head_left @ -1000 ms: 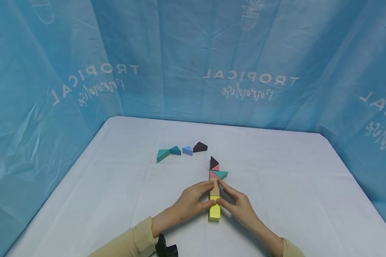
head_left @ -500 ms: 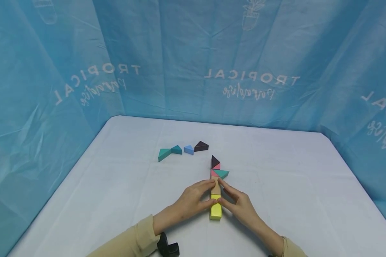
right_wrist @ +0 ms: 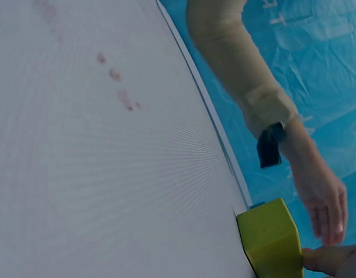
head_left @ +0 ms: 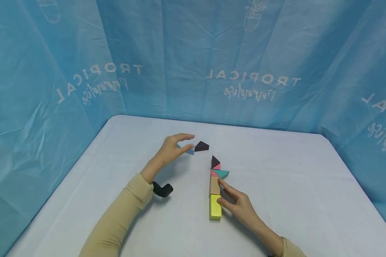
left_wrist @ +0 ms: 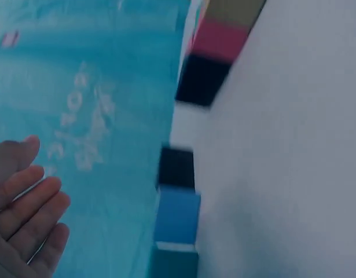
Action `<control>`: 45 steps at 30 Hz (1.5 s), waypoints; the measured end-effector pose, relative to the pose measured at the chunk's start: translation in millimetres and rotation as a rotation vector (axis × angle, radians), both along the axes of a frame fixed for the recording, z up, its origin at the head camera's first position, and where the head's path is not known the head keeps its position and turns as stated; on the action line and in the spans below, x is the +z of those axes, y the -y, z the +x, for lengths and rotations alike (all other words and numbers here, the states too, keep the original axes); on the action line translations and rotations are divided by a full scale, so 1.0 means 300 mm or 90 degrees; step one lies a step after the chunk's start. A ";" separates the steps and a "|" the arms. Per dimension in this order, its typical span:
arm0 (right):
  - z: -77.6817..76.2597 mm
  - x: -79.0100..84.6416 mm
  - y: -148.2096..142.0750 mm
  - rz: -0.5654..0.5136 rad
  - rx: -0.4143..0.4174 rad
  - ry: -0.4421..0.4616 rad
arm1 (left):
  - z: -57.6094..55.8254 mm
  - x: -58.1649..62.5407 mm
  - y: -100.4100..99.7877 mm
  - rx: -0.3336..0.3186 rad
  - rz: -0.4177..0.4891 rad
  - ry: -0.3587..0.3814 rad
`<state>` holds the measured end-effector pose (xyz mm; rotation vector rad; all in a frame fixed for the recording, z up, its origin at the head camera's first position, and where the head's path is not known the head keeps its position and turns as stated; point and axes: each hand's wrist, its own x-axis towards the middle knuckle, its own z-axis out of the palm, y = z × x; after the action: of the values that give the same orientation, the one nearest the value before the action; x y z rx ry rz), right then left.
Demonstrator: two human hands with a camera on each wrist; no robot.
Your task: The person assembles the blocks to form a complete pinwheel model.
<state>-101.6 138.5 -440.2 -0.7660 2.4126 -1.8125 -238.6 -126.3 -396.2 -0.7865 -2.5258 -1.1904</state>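
My left hand reaches over the far blocks, thumb and fingers apart, holding nothing. Beneath it a light blue triangular block partly shows, beside a black triangular block. In the left wrist view a teal block stands beyond the blue one. My right hand rests against the right side of a row of blocks, thumb at the yellow block and index finger at the plain wooden block. Farther up the row are pink pieces, a teal triangle and a black triangle.
The blocks lie on a white-covered table. Blue printed curtains hang round its back and sides. A black device is strapped at the left wrist.
My left hand has left the row of blocks and moved forward and left to the far blocks, now covering most of the teal ones. The right hand stays by the row.
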 end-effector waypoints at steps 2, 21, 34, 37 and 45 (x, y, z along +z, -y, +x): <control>0.000 0.001 -0.002 -0.002 -0.002 0.002 | -0.061 -0.009 0.021 0.009 0.017 0.058; 0.014 0.003 0.001 0.001 -0.009 0.035 | -0.158 -0.111 0.054 -0.035 -0.066 0.242; -0.011 -0.058 -0.010 -0.004 -0.007 0.033 | -0.176 -0.125 0.052 -0.038 -0.107 0.229; -0.001 -0.027 -0.004 0.001 -0.008 0.039 | -0.182 -0.128 0.049 -0.036 -0.120 0.225; 0.002 0.003 0.001 0.005 -0.011 0.031 | -0.191 -0.117 0.043 -0.041 -0.119 0.217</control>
<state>-101.0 138.2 -439.2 -0.6940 2.4035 -1.8039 -296.0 -139.2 -431.2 -0.7671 -2.9450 -1.2104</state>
